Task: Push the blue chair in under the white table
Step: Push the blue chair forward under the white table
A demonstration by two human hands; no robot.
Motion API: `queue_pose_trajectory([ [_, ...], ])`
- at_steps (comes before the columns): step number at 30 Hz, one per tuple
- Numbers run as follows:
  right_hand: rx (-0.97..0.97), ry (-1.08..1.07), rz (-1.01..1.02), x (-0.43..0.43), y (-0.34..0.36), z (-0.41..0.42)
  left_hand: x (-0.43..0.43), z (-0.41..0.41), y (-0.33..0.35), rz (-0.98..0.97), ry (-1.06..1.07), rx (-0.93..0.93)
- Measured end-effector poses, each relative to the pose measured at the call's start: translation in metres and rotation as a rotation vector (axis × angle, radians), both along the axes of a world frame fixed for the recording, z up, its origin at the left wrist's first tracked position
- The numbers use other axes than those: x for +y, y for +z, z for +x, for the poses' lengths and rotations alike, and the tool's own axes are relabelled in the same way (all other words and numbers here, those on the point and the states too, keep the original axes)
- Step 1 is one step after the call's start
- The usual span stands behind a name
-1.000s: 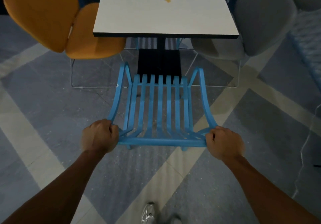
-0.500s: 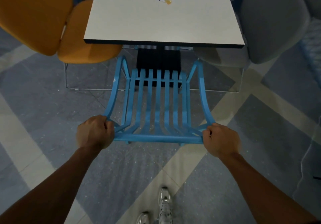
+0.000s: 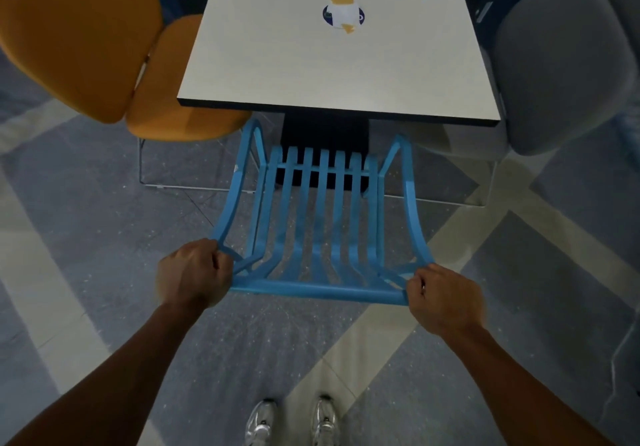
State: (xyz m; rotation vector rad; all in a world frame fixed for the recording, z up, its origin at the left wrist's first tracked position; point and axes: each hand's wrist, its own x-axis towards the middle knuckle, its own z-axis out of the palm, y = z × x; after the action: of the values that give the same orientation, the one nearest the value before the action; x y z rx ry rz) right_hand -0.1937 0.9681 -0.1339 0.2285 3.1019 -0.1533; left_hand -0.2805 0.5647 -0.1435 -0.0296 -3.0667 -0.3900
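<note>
The blue chair (image 3: 322,224), made of slats with curved armrests, stands in front of me facing the white table (image 3: 332,71). Its front edge lies just short of the table's near edge, over the black table base (image 3: 325,134). My left hand (image 3: 192,274) grips the left end of the chair's top back rail. My right hand (image 3: 443,298) grips the right end of that rail. Both fists are closed around the blue frame.
An orange chair (image 3: 104,51) sits at the table's left side and a grey chair (image 3: 561,61) at its right, both on wire legs. A small blue, white and yellow object (image 3: 343,13) lies on the tabletop. My shoes (image 3: 294,421) show at the bottom.
The chair has slid forward toward the table, its front now nearly under the table's edge. I have stepped forward with it; both hands keep the same grip.
</note>
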Motion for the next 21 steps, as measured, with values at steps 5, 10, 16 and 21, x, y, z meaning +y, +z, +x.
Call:
queue_pose_trajectory([
  [5,-0.022,0.008,-0.007,0.000,0.000,0.000,-0.005,-0.001,0.004,0.042,-0.074,-0.027],
  [10,-0.059,-0.058,-0.071,0.008,-0.003,0.007,0.008,0.014,0.005,0.056,-0.031,-0.035],
  [16,-0.060,-0.102,-0.082,0.006,-0.005,0.011,0.009,0.013,0.002,0.077,0.001,-0.056],
  [21,-0.019,-0.047,-0.075,0.009,-0.004,0.003,0.008,0.006,0.000,0.077,0.008,-0.043],
])
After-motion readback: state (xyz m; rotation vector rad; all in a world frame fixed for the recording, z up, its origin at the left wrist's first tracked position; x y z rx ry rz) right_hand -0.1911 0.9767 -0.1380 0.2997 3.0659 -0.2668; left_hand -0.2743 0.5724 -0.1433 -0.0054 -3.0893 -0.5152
